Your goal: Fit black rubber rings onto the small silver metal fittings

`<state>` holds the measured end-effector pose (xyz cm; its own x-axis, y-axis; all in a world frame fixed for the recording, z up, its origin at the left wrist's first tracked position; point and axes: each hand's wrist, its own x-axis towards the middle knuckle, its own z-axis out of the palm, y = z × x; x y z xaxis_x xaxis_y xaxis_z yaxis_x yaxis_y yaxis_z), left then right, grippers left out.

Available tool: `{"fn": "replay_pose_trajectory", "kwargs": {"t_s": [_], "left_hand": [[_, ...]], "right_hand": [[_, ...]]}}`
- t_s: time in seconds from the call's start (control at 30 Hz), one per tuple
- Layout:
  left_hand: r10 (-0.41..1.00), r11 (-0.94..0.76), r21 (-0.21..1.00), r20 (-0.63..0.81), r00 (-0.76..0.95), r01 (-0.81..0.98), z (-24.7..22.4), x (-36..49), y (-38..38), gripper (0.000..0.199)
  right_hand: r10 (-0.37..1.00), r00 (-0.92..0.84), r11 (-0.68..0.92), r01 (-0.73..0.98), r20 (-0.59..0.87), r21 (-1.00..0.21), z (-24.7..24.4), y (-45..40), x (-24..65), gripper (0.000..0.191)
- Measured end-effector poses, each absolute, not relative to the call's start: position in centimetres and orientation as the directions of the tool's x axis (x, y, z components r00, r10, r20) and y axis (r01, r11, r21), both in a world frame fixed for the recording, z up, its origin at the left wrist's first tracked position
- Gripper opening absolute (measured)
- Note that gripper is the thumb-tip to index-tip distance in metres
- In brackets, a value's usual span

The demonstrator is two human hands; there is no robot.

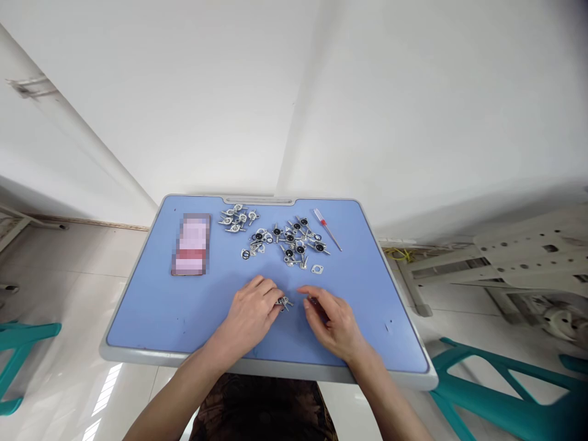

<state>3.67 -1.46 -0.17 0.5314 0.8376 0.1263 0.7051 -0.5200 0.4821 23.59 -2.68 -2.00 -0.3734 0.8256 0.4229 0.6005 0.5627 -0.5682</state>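
My left hand (250,309) is closed over a small silver metal fitting (285,302) near the front middle of the table, its fingertips gripping one side. Much of that fitting is hidden under the fingers. Just to the right, my right hand (337,321) is held with thumb and fingers apart, and nothing shows between them. Beyond the hands lie several metal fittings with round black centres (300,249). A flat metal plate with a hole (316,269) rests by itself in front of them. Black rings (245,254) lie at the left of this group.
A second cluster of silver fittings (242,218) sits toward the back. At the back right lies a screwdriver (324,223) with a clear and red handle. A blurred phone-like object (192,245) is on the left of the blue table (147,318). Green stools (500,386) flank the table.
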Motion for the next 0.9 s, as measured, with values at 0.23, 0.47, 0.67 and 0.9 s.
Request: {"fn": "replay_pose_trajectory", "kwargs": {"t_s": [0.23,0.47,0.67,0.9], "left_hand": [[0.838,-0.516,0.495,0.121,0.532,0.699,-0.2,3.6,-1.5,0.011],[0.840,-0.511,0.495,0.116,0.530,0.702,0.0,3.7,-1.4,0.011],[0.841,-0.511,0.491,0.115,0.529,0.705,-0.1,3.6,-1.4,0.010],[0.839,-0.516,0.496,0.127,0.530,0.698,-0.3,3.7,-1.5,0.011]], "right_hand": [[0.735,-0.540,0.676,0.626,0.409,-0.388,-2.6,-2.7,23.6,0.032],[0.792,-0.456,0.610,0.590,0.405,-0.528,-2.2,-3.0,23.8,0.035],[0.939,-0.191,0.328,0.252,0.286,-0.910,-1.3,-2.8,23.6,0.034],[0.975,-0.093,0.199,-0.046,0.202,-0.979,-1.5,-3.0,23.3,0.010]]}}
